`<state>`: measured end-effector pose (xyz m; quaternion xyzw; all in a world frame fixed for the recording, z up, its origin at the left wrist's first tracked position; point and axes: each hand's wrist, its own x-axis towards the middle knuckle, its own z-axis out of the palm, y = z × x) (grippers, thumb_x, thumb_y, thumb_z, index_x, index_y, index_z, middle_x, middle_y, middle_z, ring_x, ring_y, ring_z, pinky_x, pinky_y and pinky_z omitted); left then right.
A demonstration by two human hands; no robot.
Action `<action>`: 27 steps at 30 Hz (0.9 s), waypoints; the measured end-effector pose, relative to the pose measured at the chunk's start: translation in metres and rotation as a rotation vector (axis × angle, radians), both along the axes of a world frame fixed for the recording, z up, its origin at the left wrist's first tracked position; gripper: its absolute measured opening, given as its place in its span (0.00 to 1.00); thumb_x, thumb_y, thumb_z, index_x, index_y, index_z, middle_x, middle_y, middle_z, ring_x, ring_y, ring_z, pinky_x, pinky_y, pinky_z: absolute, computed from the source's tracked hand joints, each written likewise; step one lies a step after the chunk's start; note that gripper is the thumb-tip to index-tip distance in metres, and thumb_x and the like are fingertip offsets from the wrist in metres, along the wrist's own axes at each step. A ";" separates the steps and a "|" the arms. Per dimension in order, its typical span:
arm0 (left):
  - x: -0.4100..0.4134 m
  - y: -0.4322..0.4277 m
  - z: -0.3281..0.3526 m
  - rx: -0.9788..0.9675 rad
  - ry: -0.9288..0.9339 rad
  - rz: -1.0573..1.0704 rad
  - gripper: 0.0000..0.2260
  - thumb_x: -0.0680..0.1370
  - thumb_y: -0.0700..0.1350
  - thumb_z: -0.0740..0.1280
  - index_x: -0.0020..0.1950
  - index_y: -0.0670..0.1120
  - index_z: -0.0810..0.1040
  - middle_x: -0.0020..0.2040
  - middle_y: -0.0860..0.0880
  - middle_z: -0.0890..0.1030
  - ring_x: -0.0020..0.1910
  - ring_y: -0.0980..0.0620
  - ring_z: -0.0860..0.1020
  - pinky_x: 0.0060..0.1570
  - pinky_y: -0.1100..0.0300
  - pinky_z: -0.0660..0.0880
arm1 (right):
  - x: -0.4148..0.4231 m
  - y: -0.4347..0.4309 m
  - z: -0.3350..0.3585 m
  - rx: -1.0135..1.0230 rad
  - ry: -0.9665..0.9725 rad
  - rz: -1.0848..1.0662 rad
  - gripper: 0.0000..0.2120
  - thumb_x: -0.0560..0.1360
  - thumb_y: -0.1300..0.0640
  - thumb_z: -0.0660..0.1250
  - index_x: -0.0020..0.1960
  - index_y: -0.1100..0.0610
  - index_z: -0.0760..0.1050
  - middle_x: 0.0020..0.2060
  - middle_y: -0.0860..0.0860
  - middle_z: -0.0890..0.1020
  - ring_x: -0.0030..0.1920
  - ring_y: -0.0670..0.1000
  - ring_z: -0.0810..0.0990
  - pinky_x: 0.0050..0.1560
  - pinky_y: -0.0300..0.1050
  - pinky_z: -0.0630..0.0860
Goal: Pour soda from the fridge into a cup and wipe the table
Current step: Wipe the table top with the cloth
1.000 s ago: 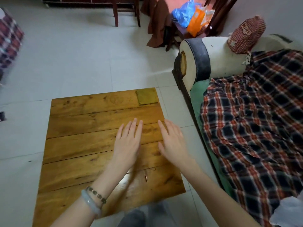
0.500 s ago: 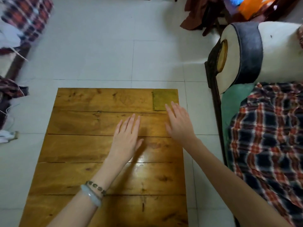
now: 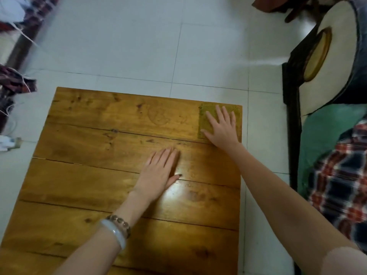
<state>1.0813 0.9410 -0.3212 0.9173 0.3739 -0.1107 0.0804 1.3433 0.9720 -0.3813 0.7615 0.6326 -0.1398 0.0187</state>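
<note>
A low wooden plank table (image 3: 89,175) fills the middle of the head view. A square olive-green scouring cloth (image 3: 204,116) lies flat at its far right corner. My right hand (image 3: 222,128) lies on that cloth with straight, spread fingers. My left hand (image 3: 158,173) rests flat on the table's middle, fingers straight and together, two bracelets on its wrist. No soda, cup or fridge is in view.
A couch with a plaid blanket (image 3: 341,185) and a round-ended armrest (image 3: 325,56) stands close to the table's right side. Cloth and loose items (image 3: 12,86) lie on the white tile floor (image 3: 139,46) at the left.
My right hand has reached forward from the table's middle onto the green cloth at the far right corner. My left hand has stayed flat on the table. The view has tilted down.
</note>
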 end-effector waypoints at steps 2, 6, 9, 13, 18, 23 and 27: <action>-0.001 -0.002 -0.011 -0.023 0.004 0.005 0.32 0.76 0.62 0.50 0.72 0.41 0.60 0.68 0.42 0.72 0.65 0.44 0.73 0.66 0.46 0.68 | 0.005 0.005 -0.015 -0.019 -0.014 -0.048 0.34 0.75 0.32 0.49 0.76 0.45 0.49 0.77 0.58 0.46 0.76 0.60 0.43 0.69 0.66 0.35; -0.005 -0.003 -0.025 -0.035 0.011 0.037 0.33 0.77 0.62 0.50 0.73 0.41 0.59 0.70 0.42 0.69 0.67 0.44 0.71 0.67 0.45 0.67 | 0.006 0.011 -0.031 -0.058 -0.036 -0.123 0.39 0.70 0.26 0.40 0.76 0.43 0.39 0.76 0.56 0.40 0.75 0.60 0.39 0.66 0.70 0.34; -0.009 -0.006 -0.028 -0.040 0.017 0.036 0.32 0.77 0.62 0.51 0.74 0.42 0.59 0.71 0.42 0.69 0.68 0.44 0.70 0.69 0.46 0.65 | 0.000 0.010 -0.037 -0.017 -0.053 -0.147 0.34 0.75 0.31 0.41 0.76 0.44 0.41 0.76 0.56 0.42 0.76 0.60 0.40 0.67 0.70 0.34; -0.022 -0.011 -0.027 -0.025 0.027 0.040 0.32 0.77 0.62 0.52 0.74 0.42 0.59 0.71 0.43 0.68 0.69 0.45 0.69 0.71 0.50 0.56 | -0.004 0.009 -0.038 0.023 -0.080 -0.176 0.28 0.79 0.41 0.43 0.77 0.46 0.45 0.77 0.56 0.46 0.76 0.59 0.44 0.70 0.69 0.40; -0.051 -0.024 -0.022 -0.052 0.060 0.065 0.32 0.78 0.62 0.50 0.73 0.41 0.61 0.70 0.42 0.70 0.67 0.44 0.70 0.69 0.47 0.63 | -0.018 -0.020 -0.036 0.021 -0.048 -0.024 0.32 0.74 0.41 0.35 0.77 0.49 0.46 0.77 0.54 0.48 0.76 0.56 0.44 0.72 0.63 0.38; -0.086 -0.050 -0.024 -0.100 0.060 0.185 0.29 0.79 0.58 0.48 0.74 0.42 0.60 0.73 0.43 0.66 0.69 0.43 0.67 0.70 0.48 0.59 | -0.054 -0.072 -0.036 0.023 -0.024 0.138 0.31 0.75 0.42 0.39 0.76 0.49 0.50 0.77 0.54 0.53 0.76 0.57 0.48 0.73 0.61 0.40; -0.112 -0.078 -0.025 -0.106 0.051 0.214 0.29 0.79 0.59 0.48 0.74 0.42 0.62 0.72 0.43 0.67 0.69 0.44 0.67 0.68 0.49 0.61 | -0.078 -0.122 -0.038 0.043 0.007 0.245 0.29 0.77 0.42 0.42 0.76 0.49 0.52 0.76 0.54 0.54 0.76 0.57 0.49 0.72 0.62 0.42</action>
